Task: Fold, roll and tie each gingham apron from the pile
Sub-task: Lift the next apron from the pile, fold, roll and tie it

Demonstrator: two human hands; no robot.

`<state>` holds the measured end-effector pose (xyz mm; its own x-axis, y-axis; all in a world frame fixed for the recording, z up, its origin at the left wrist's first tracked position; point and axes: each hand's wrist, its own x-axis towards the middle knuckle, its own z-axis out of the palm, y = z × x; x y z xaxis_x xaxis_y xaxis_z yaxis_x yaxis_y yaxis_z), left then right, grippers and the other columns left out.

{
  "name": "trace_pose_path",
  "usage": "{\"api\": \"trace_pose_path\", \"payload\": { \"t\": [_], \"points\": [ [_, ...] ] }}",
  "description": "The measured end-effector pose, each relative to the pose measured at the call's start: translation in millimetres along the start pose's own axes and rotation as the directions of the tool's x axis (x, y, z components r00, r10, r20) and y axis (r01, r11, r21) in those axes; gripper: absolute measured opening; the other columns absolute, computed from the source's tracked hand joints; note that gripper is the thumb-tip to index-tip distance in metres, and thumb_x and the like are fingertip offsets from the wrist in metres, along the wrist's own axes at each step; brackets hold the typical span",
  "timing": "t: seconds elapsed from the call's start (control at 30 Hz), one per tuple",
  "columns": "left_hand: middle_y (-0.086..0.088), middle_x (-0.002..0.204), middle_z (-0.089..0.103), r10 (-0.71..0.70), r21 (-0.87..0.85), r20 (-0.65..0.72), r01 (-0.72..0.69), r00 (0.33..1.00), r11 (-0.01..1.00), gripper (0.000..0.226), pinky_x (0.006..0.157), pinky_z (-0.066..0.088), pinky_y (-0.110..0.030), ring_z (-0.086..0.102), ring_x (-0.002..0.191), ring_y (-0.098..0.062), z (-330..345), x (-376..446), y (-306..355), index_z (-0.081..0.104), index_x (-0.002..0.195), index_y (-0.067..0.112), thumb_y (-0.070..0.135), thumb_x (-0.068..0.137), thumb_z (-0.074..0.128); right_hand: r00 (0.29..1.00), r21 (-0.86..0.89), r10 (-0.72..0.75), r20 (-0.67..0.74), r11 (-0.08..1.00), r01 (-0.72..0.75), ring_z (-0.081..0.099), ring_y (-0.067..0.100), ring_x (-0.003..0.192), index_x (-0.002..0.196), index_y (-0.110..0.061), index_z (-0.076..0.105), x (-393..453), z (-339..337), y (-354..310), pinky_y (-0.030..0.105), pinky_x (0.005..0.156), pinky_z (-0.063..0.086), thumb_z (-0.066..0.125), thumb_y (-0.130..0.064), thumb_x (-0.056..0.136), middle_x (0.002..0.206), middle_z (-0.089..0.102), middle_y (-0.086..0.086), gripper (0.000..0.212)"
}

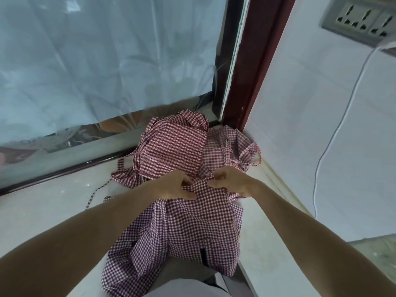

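A red-and-white gingham apron (192, 228) lies spread over the white counter (42, 211) and hangs over its near edge toward me. My left hand (177, 186) grips the apron's upper edge with curled fingers. My right hand (231, 181) pinches the same edge a short way to the right. Behind them a pile of more gingham aprons (177, 151) lies crumpled in the far corner. A thin tie strap (94, 194) from the pile trails across the counter to the left.
A window covered with pale plastic sheet (107, 61) runs along the back, with a dark red frame post (257, 61) in the corner. At the right is a white tiled wall (321, 125) with a socket plate (362, 20) and a white cable (334, 136) hanging down.
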<state>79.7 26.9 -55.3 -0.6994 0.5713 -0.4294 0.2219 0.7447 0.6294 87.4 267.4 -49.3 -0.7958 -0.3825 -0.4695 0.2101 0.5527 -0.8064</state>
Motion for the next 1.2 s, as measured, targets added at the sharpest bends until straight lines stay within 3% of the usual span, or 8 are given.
{"api": "trace_pose_path", "payload": {
  "t": [0.13, 0.27, 0.43, 0.53, 0.7, 0.9, 1.03, 1.2],
  "points": [
    [0.007, 0.087, 0.073, -0.013, 0.004, -0.044, 0.013, 0.999, 1.000, 0.028, 0.082, 0.055, -0.037, 0.067, 0.081, -0.012, 2, 1, -1, 0.075, 0.093, 0.021, 0.040, 0.074, 0.082, 0.991, 0.097, -0.085, -0.101, 0.991, 0.095, 0.072, 0.010, 0.092, 0.101, -0.019, 0.074, -4, -4, 2, 0.019, 0.086, 0.053, 0.073, -0.018, 0.089, 0.097, 0.077, -0.007, 0.012],
    [-0.001, 0.093, 0.072, -0.041, 0.049, -0.061, 0.044, 0.997, 0.998, 0.037, 0.086, 0.055, -0.042, 0.067, 0.087, -0.020, 5, 5, 5, 0.071, 0.096, 0.018, 0.041, 0.070, 0.083, 0.996, 0.050, -0.058, -0.074, 0.997, 0.061, 0.072, 0.008, 0.091, 0.096, -0.024, 0.072, -11, -8, -1, 0.015, 0.082, 0.054, 0.076, -0.020, 0.087, 0.097, 0.076, -0.009, 0.011],
    [0.009, 0.091, 0.067, -0.016, 0.039, -0.092, 0.020, 0.996, 0.999, 0.034, 0.083, 0.052, -0.031, 0.063, 0.087, -0.010, 7, 7, 5, 0.064, 0.085, 0.028, 0.038, 0.064, 0.088, 0.998, -0.214, 0.065, 0.011, 0.975, -0.061, 0.057, 0.008, 0.062, 0.075, -0.017, 0.063, -13, -6, -4, 0.009, 0.054, 0.040, 0.064, -0.046, 0.092, 0.073, 0.065, -0.003, 0.035],
    [0.018, 0.092, 0.058, 0.015, -0.021, -0.128, -0.018, 0.992, 1.000, 0.039, 0.072, 0.038, -0.015, 0.053, 0.085, 0.000, 6, 5, 9, 0.057, 0.085, 0.032, 0.033, 0.064, 0.090, 0.992, -0.200, -0.053, -0.118, 0.979, 0.028, 0.067, 0.008, 0.072, 0.079, -0.022, 0.067, -14, -6, -2, 0.012, 0.068, 0.053, 0.073, -0.034, 0.088, 0.082, 0.072, -0.006, 0.017],
    [0.011, 0.069, 0.063, 0.047, -0.106, -0.163, -0.065, 0.985, 0.992, 0.023, 0.057, 0.041, -0.015, 0.053, 0.057, 0.000, 0, 4, 18, 0.068, 0.078, 0.019, 0.039, 0.090, 0.068, 0.959, -0.162, -0.164, -0.231, 0.978, 0.128, 0.071, 0.012, 0.085, 0.093, -0.018, 0.073, -14, -12, -5, 0.018, 0.077, 0.055, 0.084, -0.016, 0.078, 0.094, 0.075, -0.002, 0.019],
    [0.016, 0.077, 0.067, 0.074, -0.142, -0.347, -0.130, 0.935, 0.981, 0.011, 0.069, 0.043, -0.005, 0.060, 0.069, 0.009, 0, 3, 19, 0.077, 0.089, 0.016, 0.020, 0.079, 0.081, 0.963, 0.043, -0.093, -0.254, 0.993, 0.108, 0.072, 0.015, 0.094, 0.093, -0.024, 0.074, -15, -17, -10, 0.025, 0.090, 0.055, 0.083, -0.016, 0.079, 0.097, 0.076, -0.006, 0.018],
    [0.009, 0.084, 0.069, 0.040, -0.172, -0.387, -0.114, 0.921, 0.978, 0.018, 0.073, 0.046, -0.012, 0.062, 0.077, -0.001, 2, 6, 13, 0.072, 0.086, 0.019, 0.021, 0.074, 0.085, 0.973, 0.098, -0.056, -0.223, 0.992, 0.079, 0.071, 0.009, 0.085, 0.086, -0.028, 0.072, -18, -15, -15, 0.021, 0.081, 0.054, 0.077, -0.021, 0.086, 0.081, 0.075, -0.016, 0.008],
    [0.009, 0.088, 0.062, -0.036, -0.191, -0.378, -0.040, 0.925, 0.981, 0.025, 0.072, 0.043, -0.018, 0.059, 0.082, -0.004, 6, 3, 3, 0.054, 0.086, 0.024, 0.019, 0.082, 0.078, 0.948, 0.179, 0.002, -0.318, 0.982, 0.058, 0.071, 0.022, 0.098, 0.096, -0.022, 0.074, -14, -18, -12, 0.042, 0.103, 0.051, 0.077, -0.012, 0.084, 0.098, 0.077, -0.001, 0.015]
  ]
}}
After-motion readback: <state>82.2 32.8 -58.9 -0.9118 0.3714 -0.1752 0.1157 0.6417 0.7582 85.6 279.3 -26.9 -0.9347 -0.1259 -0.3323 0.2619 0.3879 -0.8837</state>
